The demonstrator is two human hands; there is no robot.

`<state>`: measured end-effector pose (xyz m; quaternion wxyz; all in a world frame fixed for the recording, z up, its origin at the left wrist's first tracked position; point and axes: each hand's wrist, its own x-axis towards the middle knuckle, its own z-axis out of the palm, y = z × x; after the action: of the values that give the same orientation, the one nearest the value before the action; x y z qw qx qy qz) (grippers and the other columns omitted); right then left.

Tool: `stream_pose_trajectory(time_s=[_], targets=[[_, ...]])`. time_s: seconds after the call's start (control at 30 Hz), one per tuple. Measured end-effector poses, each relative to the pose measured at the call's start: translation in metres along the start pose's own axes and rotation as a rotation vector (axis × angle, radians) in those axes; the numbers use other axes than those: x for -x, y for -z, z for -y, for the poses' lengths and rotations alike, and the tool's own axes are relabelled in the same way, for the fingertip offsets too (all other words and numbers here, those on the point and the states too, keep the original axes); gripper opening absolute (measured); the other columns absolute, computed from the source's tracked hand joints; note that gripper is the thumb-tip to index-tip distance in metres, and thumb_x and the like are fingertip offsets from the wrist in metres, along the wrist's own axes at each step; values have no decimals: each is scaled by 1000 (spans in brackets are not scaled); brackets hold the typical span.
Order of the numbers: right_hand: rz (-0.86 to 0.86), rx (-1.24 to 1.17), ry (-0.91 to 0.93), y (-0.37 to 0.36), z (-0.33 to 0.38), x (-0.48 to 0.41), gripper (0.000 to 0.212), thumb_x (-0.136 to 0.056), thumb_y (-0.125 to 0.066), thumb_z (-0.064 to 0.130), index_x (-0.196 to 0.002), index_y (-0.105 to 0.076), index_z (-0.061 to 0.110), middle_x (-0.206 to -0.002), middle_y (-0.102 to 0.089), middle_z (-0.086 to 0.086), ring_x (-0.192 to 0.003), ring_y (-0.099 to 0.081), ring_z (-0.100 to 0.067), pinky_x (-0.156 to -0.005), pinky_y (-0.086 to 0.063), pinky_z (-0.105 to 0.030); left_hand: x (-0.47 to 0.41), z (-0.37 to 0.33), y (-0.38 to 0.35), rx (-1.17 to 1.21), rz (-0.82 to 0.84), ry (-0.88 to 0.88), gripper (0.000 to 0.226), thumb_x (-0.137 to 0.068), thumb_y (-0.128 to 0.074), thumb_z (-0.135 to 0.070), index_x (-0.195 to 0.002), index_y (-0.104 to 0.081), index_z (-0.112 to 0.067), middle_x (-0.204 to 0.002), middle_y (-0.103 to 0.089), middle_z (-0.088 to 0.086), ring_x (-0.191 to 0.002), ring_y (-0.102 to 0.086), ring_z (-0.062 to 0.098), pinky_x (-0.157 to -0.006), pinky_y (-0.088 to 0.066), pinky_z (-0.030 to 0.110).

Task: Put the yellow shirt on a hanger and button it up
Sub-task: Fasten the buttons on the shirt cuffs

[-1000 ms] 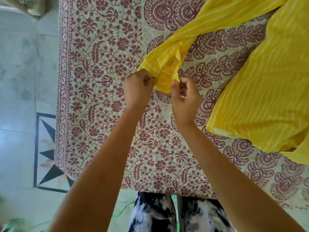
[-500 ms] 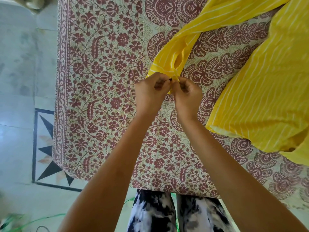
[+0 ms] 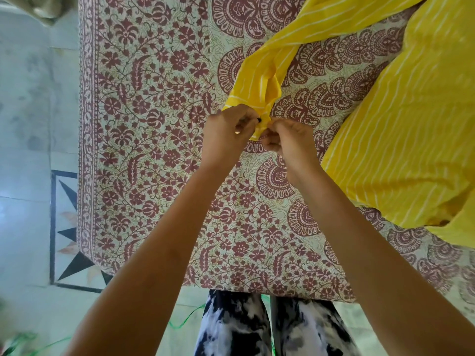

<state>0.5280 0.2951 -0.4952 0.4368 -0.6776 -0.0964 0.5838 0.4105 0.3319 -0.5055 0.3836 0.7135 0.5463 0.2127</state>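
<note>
Edges: the bench [image 3: 154,181], under a printed cloth, ends at the left along the tiled floor [image 3: 25,124] and at the near side just before the person's legs [image 3: 231,327].
Open room: bare cloth lies left of and below both hands.
Yellow shirt [image 3: 411,129]: body spread on the bench at right, with one sleeve [image 3: 259,83] stretched toward the hands.
Left hand [image 3: 226,134]: fingers [image 3: 244,123] curled, pinching the cuff beside a small dark button [image 3: 259,120].
Right hand [image 3: 288,142]: fingers [image 3: 272,136] curled, pinching the cuff's other edge, with the hands almost touching.

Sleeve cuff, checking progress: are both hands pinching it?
Yes, left hand and right hand both pinch the cuff at its dark button.
</note>
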Motion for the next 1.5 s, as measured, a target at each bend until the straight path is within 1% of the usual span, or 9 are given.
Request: stream_pose_trajectory(time_s=[0.47,0.53,0.63,0.77,0.87,1.07,1.23,1.4,1.5], targets=[[-56,293,186,4,-1,-4,29,-87,-48,2,-64,-65,3,-56,-60,-9,-46,-56,-13,-57,-52,-33,8,-7,-17,-75,-115,99,11,-83,-61,-15,-85,-68,-7,-74,-71,6,-63,-65,20,-58,-54,40],[-47,293,201,4,-1,-4,29,-88,-48,5,-65,-65,3,-55,-61,-7,-46,-57,-11,-53,-50,-26,8,-8,-18,-60,-124,121,11,-83,-61,-14,-85,-68,-7,-74,-71,6,-64,-65,20,-59,-54,40],[3,199,169,5,1,-7,25,-89,-47,4,-74,-65,-5,-57,-62,-8,-49,-58,-10,-48,-46,-17,5,-8,-15,15,-119,183,9,-82,-62,-13,-85,-68,-7,-74,-71,4,-65,-65,15,-62,-55,35],[62,338,328,13,-4,-14,11,-83,-58,4,-77,-65,-2,-67,-63,-10,-61,-57,-12,-60,-47,-25,-1,-8,-9,175,-25,282,7,-83,-63,-9,-87,-69,-7,-73,-67,0,-65,-63,8,-65,-55,27],[27,424,418,13,-7,-15,5,-80,-65,7,-81,-68,2,-71,-66,2,-63,-61,-4,-62,-50,-21,-4,-6,-9,242,15,343,10,-84,-63,-9,-91,-70,-7,-78,-70,5,-72,-68,18,-71,-58,36],[-181,650,651,7,-18,-17,15,-79,-63,21,-80,-70,8,-75,-71,-6,-66,-65,-18,-60,-54,-40,-4,-11,-15,476,37,547,18,-82,-54,-17,-81,-71,-11,-81,-70,19,-80,-68,34,-79,-56,52],[-260,796,783,5,-22,-18,16,-84,-61,24,-80,-68,10,-76,-69,-5,-64,-62,-19,-53,-49,-37,-5,-21,-15,632,8,672,9,-86,-62,-12,-85,-69,-7,-78,-68,8,-78,-65,19,-82,-57,34],[-260,646,757,2,-25,-17,13,-83,-63,19,-79,-67,7,-75,-69,-3,-64,-63,-15,-58,-53,-35,-12,-22,-18,808,10,823,17,-90,-55,-6,-76,-63,-9,-77,-62,8,-78,-60,19,-79,-53,29],[-245,428,617,-1,-22,-16,8,-80,-65,12,-77,-67,5,-70,-65,1,-61,-60,-8,-59,-50,-19,-15,-18,-18,877,82,839,18,-93,-51,-9,-78,-61,-9,-76,-59,10,-78,-56,24,-80,-51,35]])
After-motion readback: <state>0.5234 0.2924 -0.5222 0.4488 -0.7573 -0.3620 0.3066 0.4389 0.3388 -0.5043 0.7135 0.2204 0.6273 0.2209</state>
